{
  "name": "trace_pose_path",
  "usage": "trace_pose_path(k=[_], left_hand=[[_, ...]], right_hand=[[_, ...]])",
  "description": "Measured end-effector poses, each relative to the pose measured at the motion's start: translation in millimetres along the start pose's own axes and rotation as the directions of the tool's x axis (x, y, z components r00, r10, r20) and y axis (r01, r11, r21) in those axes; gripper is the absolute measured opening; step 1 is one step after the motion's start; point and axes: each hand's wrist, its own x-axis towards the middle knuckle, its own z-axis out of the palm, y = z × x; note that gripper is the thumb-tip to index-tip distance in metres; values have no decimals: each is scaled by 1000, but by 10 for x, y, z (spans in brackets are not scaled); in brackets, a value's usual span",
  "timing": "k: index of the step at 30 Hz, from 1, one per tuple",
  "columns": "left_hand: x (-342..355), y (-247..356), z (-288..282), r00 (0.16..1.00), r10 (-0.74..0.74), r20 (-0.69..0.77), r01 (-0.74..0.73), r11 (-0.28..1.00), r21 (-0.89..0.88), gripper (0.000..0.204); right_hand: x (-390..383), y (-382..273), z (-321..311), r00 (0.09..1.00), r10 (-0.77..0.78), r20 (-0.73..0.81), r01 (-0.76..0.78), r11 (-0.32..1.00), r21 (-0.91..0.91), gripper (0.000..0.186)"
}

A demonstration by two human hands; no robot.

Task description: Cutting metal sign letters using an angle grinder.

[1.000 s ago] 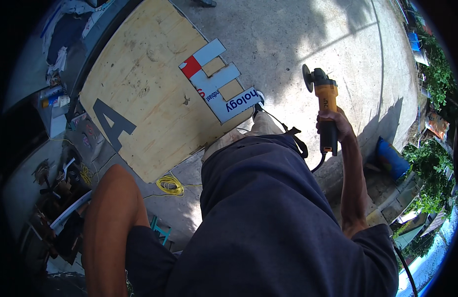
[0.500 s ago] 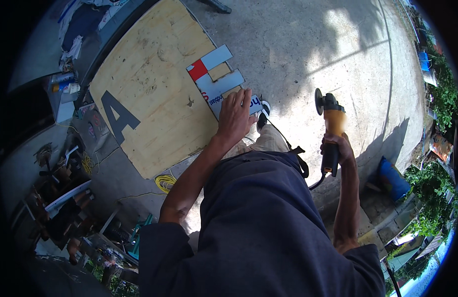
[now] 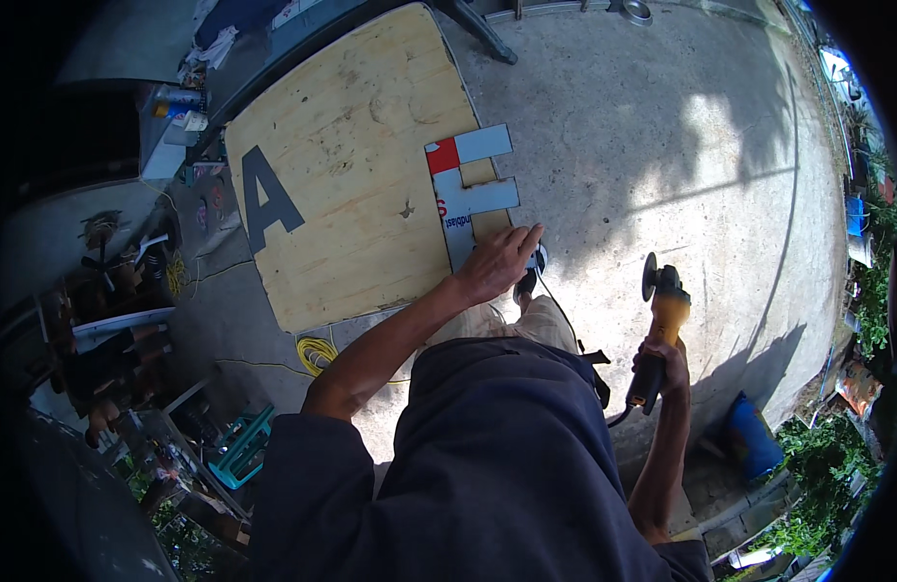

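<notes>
A flat E-shaped sign panel [image 3: 457,209], pale blue-white with a red corner and printed lettering, lies at the right edge of a plywood board [image 3: 352,126]. My left hand [image 3: 500,264] grips the panel's near bar from above, its fingers over the bar and hiding most of it. To the right, my right hand [image 3: 662,364] is closed round the black body of a yellow-and-black angle grinder [image 3: 670,315]. The grinder is held upright away from the panel, its disc [image 3: 649,276] at the far end. Its cord runs back toward my waist.
A dark letter-shaped piece [image 3: 267,202] lies on the board's left side. Coiled yellow cord [image 3: 316,356] rests on the floor near the board. A teal stand [image 3: 243,446] and clutter are at lower left. A blue sack [image 3: 754,436] sits at right on the concrete floor [image 3: 604,116].
The view has shifted and turned slightly, so the board and panel appear further right and lower. My left hand has turned rightward on the near bar. The grinder stays in my right hand.
</notes>
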Motion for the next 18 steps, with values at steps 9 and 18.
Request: trace_pose_path(k=[9,18], left_hand=[[-494,-399,-313,910,370,186,-392,914,100,46],[-988,-1120,-770,792,472,388,-582,777,242,52]], right_hand=[[91,62,-161,1000,-6,20,6,1000,3,34],[45,63,28,1000,27,-9,-27,999,-17,42]])
